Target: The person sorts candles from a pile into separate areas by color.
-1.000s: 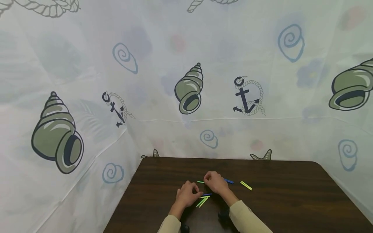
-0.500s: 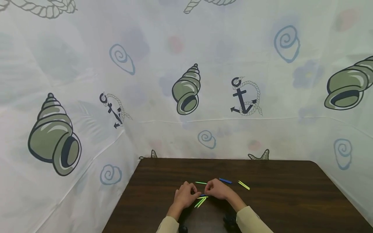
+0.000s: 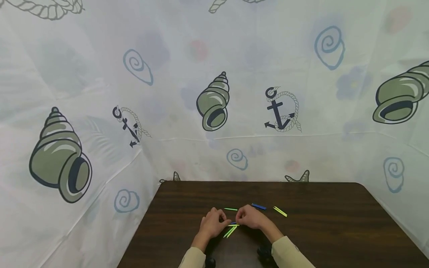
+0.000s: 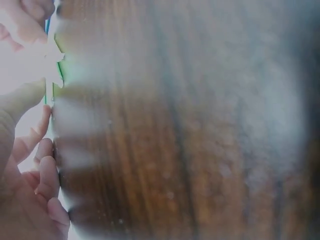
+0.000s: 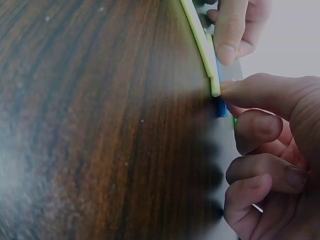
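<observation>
Both hands meet over a small group of thin sticks on the dark wooden table (image 3: 318,230). My right hand (image 3: 250,217) pinches the end of a short yellow stick (image 5: 214,82) with thumb and curled forefinger. A blue stick (image 5: 222,109) lies right alongside it. At the other end of these two is my left hand (image 3: 212,225), its thumb and forefinger bent close to the sticks; whether they grip one is hidden. On the near side, green and yellow sticks (image 3: 230,232) lie slanting side by side. Glare washes out the fingertips in the left wrist view.
Beyond the hands lies a single green stick (image 3: 230,209). Farther right are a pair of blue sticks (image 3: 259,206) and a pair of yellow sticks (image 3: 280,211). A cloth printed with shells and anchors (image 3: 248,137) hangs behind the table.
My right hand has come nearer from the far green stick to the yellow and blue sticks by my left hand, uncovering the blue pair. My left hand has hardly moved.
</observation>
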Action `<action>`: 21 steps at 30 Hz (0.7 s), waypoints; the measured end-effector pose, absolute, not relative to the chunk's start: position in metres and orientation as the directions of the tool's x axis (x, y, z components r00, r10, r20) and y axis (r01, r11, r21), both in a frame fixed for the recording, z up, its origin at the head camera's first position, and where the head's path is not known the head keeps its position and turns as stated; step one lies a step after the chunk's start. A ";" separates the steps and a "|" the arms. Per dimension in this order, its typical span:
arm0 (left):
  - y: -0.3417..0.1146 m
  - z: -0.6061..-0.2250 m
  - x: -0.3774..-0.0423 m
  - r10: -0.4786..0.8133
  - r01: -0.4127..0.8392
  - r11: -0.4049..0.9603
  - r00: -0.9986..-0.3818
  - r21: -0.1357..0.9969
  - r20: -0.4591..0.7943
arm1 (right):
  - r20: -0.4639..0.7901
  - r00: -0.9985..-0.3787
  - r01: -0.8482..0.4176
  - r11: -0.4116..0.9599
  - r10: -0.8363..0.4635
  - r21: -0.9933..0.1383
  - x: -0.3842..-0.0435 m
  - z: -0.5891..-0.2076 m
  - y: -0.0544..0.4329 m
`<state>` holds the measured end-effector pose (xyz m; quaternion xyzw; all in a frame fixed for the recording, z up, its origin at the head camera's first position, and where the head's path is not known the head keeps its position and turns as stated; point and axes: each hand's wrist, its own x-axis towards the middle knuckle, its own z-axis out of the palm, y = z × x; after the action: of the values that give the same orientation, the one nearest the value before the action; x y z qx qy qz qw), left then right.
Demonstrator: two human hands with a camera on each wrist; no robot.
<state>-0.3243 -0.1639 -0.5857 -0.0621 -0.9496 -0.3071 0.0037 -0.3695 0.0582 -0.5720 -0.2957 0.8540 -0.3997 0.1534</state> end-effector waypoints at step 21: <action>-0.186 -0.596 -0.329 0.257 0.178 0.635 -0.966 0.752 0.012 | -0.007 -0.801 -0.358 0.489 -0.599 -0.795 -0.368 -0.575 0.060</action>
<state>-0.3287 -0.1857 -0.5955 -0.1205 -0.9029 -0.4098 -0.0479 -0.3682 0.0596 -0.5745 -0.2813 0.8508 -0.4201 0.1432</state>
